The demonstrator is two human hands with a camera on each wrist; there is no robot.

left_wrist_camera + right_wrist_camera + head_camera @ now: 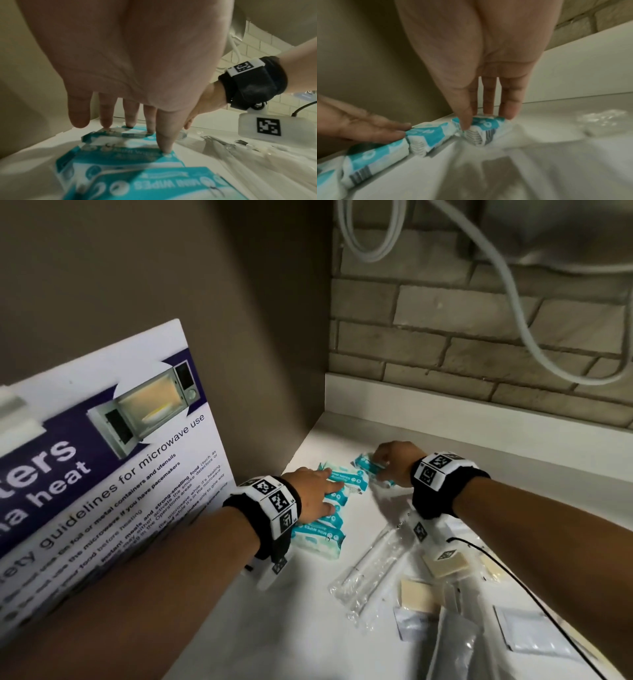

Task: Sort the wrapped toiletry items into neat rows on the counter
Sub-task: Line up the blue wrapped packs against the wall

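Several teal-and-white mini wipes packs [329, 529] lie side by side in a row on the white counter [291, 628], near the left wall. My left hand [329, 491] lies flat on the row with straight fingers, its fingertips [164, 148] pressing on the packs [120, 163]. My right hand [378, 463] pinches one more wipes pack [366, 465] at the far end of the row. In the right wrist view thumb and fingers [509, 112] grip that pack [485, 127], which touches the counter just beyond the row [385, 152].
Clear-wrapped long items [373, 563], beige squares [445, 563] and grey sachets [527, 631] lie scattered at the near right. A black cable [513, 577] runs across them. A microwave safety sign [102, 457] leans at the left. A brick wall [479, 337] with a white ledge stands behind.
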